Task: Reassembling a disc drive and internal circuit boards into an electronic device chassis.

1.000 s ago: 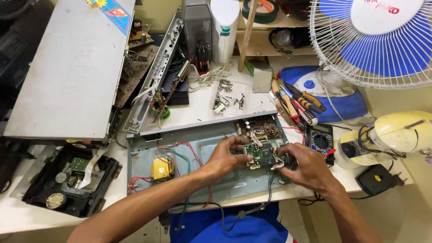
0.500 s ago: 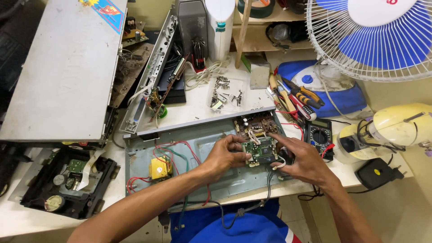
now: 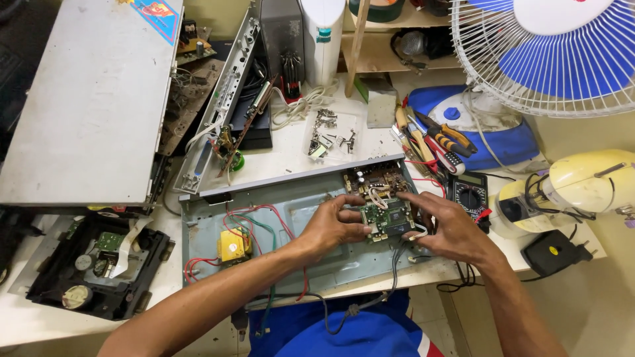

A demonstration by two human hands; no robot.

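An opened grey-blue metal chassis (image 3: 291, 205) lies on the white bench in front of me. Both hands meet over a small green circuit board (image 3: 388, 219) at its right end. My left hand (image 3: 334, 225) grips the board's left edge between thumb and fingers. My right hand (image 3: 450, 228) holds the right edge, fingers curled over white and black wires. A brown board (image 3: 377, 178) sits just behind the green one. A yellow transformer (image 3: 233, 245) with red and green wires sits left in the chassis.
A grey metal cover (image 3: 92, 99) leans at the left, with a black disc drive (image 3: 99, 271) below it. Screws (image 3: 327, 135), hand tools (image 3: 430, 142), a multimeter (image 3: 471, 195), a fan (image 3: 555, 53) and a black plug adapter (image 3: 552, 254) crowd the back and right.
Both hands stay on the green board with only slight finger shifts; the view has drifted a little.
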